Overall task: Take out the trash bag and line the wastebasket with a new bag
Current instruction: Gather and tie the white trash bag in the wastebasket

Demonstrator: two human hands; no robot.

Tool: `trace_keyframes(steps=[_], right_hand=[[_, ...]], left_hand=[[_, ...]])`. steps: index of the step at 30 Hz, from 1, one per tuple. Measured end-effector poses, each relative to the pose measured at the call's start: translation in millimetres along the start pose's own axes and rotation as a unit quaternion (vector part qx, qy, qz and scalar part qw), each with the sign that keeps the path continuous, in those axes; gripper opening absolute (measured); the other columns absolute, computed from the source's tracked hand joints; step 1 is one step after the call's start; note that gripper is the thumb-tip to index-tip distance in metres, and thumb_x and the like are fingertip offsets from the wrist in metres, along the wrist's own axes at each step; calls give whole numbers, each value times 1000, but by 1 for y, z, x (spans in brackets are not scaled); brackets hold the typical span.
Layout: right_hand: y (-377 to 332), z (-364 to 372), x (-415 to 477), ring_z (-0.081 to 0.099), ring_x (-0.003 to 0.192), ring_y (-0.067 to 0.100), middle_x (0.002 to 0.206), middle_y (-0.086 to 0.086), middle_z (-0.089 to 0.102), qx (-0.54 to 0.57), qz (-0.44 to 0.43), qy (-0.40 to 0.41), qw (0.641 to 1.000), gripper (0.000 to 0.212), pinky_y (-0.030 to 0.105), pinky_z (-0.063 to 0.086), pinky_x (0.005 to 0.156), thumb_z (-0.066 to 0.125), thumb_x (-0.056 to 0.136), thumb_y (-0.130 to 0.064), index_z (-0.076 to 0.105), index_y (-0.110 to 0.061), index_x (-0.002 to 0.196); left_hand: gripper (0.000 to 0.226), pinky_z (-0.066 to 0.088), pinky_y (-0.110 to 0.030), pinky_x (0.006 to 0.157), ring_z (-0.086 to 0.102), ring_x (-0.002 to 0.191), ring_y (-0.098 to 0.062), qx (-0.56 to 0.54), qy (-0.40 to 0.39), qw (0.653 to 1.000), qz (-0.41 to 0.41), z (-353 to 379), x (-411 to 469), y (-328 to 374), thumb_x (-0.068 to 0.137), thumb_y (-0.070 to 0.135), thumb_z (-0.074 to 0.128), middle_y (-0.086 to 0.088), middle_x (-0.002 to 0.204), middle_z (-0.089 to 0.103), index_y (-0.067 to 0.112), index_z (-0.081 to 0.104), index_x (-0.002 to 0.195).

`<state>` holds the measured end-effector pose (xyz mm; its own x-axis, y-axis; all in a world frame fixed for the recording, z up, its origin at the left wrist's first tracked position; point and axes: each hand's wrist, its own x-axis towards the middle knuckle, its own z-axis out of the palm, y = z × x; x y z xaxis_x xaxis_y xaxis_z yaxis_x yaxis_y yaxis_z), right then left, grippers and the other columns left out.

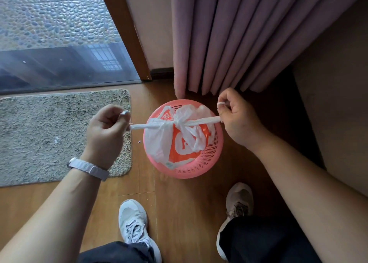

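Observation:
A pink perforated wastebasket [196, 168] stands on the wooden floor below the curtain. Inside it sits a white and orange plastic trash bag [180, 143], its two handles crossed in a knot above the middle. My left hand [108, 127], left of the basket, is closed on the left handle, which is stretched taut. My right hand [237, 117], at the basket's right rim, pinches the right handle, also pulled tight. Both handles run in a straight line across the basket's mouth. No new bag is in view.
A grey shaggy mat [59, 135] lies on the floor to the left, in front of a glass door [59, 63]. A mauve curtain [239, 39] hangs behind the basket. A beige seat [334, 107] is on the right. My two shoes [135, 223] stand near the basket.

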<state>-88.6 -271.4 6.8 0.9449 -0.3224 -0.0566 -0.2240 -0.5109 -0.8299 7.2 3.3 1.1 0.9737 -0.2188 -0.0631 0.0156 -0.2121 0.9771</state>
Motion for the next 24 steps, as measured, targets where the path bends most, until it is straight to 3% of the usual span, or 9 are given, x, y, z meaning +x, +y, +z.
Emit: trace_keyframes(steps=[3,5,8,11,15,18,20,24], right_hand=[[-11,5,-1,59,76,12,80,1,60,67,5,-16,998,15,27,51,67,51,95,-17,52,-25,82],[-25,8,-1,60,79,19,83,3,61,88,-21,-23,996,9,32,53,71,57,92,-18,56,-22,83],[-46,11,-5,62,75,11,77,-9,62,118,-59,-48,990,9,23,51,65,63,89,-19,62,-24,83],[-63,13,-10,64,78,11,80,-8,64,127,-77,-85,985,7,24,55,63,64,90,-19,64,-23,85],[-75,15,-13,62,74,14,75,-3,63,160,-90,-116,976,10,32,55,63,63,90,-13,63,-19,83],[-75,16,-13,60,76,22,79,9,61,176,-80,-132,972,6,37,55,66,58,92,-14,61,-12,88],[-75,17,-12,60,79,23,82,11,60,184,-74,-142,970,7,36,55,70,55,93,-17,59,-12,90],[-73,20,-12,61,89,25,90,11,61,180,-68,-159,968,11,46,57,79,53,95,-18,60,-9,96]], left_hand=[[10,48,-38,73,60,72,-20,-20,19,1000,-6,1,-1,8,82,20,70,1,71,69,25,73,73],[4,48,-32,73,62,78,-17,-13,15,1000,11,9,-3,17,81,22,74,-6,81,69,23,75,78],[10,50,-22,72,66,82,-12,-31,-4,999,44,26,-6,33,82,17,74,-5,89,72,26,77,81],[13,49,-18,68,66,75,-8,-60,-28,996,57,43,-10,45,81,14,74,4,81,75,26,76,80],[10,46,-23,66,57,68,-11,-98,-57,993,44,52,-15,48,82,11,70,7,69,64,17,64,77],[12,43,-24,66,53,67,-9,-98,-83,991,35,54,-17,49,84,15,67,10,68,60,16,58,76],[14,42,-26,65,50,67,-10,-102,-95,990,31,55,-18,50,84,21,67,7,69,58,17,57,75],[16,41,-37,66,48,67,-18,-126,-91,988,1,57,-16,51,82,31,69,3,67,57,24,62,69]])
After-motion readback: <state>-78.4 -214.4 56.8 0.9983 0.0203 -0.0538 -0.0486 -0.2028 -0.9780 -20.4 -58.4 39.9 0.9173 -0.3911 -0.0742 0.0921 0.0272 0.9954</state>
